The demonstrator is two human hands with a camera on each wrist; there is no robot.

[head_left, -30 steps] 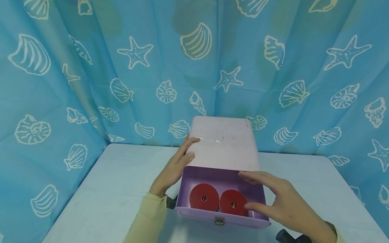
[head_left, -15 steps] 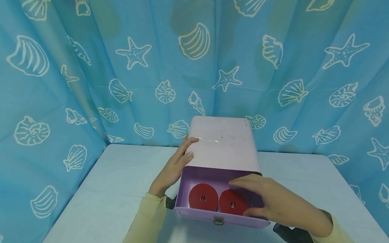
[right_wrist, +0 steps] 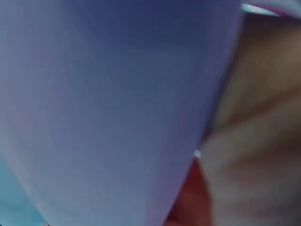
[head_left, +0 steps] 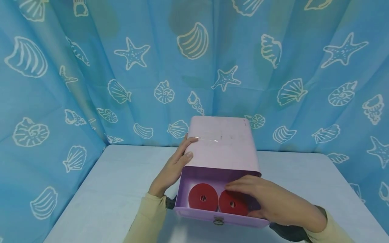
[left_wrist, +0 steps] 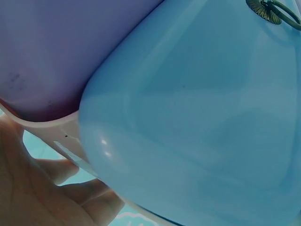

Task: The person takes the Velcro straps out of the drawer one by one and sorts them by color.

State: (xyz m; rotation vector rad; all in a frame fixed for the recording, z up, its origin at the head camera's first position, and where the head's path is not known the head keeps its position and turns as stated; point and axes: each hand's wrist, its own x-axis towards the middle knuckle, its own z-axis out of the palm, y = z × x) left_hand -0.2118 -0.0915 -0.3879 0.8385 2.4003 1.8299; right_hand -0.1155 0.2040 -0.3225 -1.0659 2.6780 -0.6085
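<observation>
A small drawer chest (head_left: pixel 222 141) with a pale pink top stands on the table, its purple upper drawer (head_left: pixel 199 175) pulled out towards me. Two red rolls with small centre holes lie side by side in that drawer: a left one (head_left: pixel 203 197) and a right one (head_left: pixel 232 206). My left hand (head_left: pixel 173 165) rests against the chest's left side, thumb and index fingertip over the top edge. The right hand (head_left: pixel 270 199) reaches into the drawer and holds the right roll, fingertips at its far edge and thumb at its near right edge.
Below the purple drawer, a blue drawer front (left_wrist: pixel 188 113) with a metal ring pull (left_wrist: pixel 277 12) shows in the left wrist view. The drawer's front wall carries a similar ring pull (head_left: pixel 218 221). A blue shell-print curtain (head_left: pixel 164 44) hangs behind the pale table (head_left: pixel 127 179).
My right hand has moved left and deeper into the drawer, its fingers and thumb coming in around the right red roll. The left hand and the chest have stayed in place.
</observation>
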